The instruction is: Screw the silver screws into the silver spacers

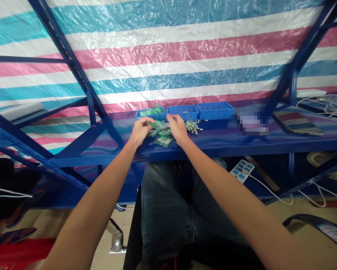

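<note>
My left hand is closed on the edge of a small green plastic bag above the blue shelf. Opposite it, my right hand has thumb and fingers pinched together at the bag's right side; what sits in that pinch is too small to make out. Beneath and between the hands lie several more green bags with small parts inside. Just right of my right hand is a loose heap of small silvery metal parts, perhaps screws or fittings.
Along the back stand a blue bin heaped with green bags, a middle blue bin and a right blue bin. A tablet-like device lies at right. Below the shelf hangs a power strip with white cables. Blue metal posts frame both sides.
</note>
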Demonstrator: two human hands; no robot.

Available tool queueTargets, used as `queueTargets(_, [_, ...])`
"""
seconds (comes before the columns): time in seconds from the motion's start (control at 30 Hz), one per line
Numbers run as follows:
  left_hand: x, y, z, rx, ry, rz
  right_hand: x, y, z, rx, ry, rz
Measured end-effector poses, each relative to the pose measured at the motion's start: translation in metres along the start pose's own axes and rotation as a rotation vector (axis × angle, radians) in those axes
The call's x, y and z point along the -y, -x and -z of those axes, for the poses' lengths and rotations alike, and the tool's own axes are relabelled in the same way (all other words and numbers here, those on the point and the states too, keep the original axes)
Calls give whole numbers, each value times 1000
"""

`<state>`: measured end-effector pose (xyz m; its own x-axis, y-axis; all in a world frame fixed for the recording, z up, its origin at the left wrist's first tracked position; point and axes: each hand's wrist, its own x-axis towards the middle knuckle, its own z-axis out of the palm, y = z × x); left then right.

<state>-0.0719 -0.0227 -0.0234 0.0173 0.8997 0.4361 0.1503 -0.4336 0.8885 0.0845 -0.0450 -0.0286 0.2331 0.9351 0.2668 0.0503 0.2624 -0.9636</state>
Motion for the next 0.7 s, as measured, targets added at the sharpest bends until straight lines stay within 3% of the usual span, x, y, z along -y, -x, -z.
queueTargets(0.17, [-3, 5, -2, 28, -54, -51, -6, -2, -2, 161, 20, 27])
queueTargets(0.4, [-9, 11, -4, 144, -107, 38, -13, -5, -1, 45, 63, 130])
queueTargets(0.7, [-6, 6, -5, 18, -150, 152, -5, 4, 0, 104, 117, 346])
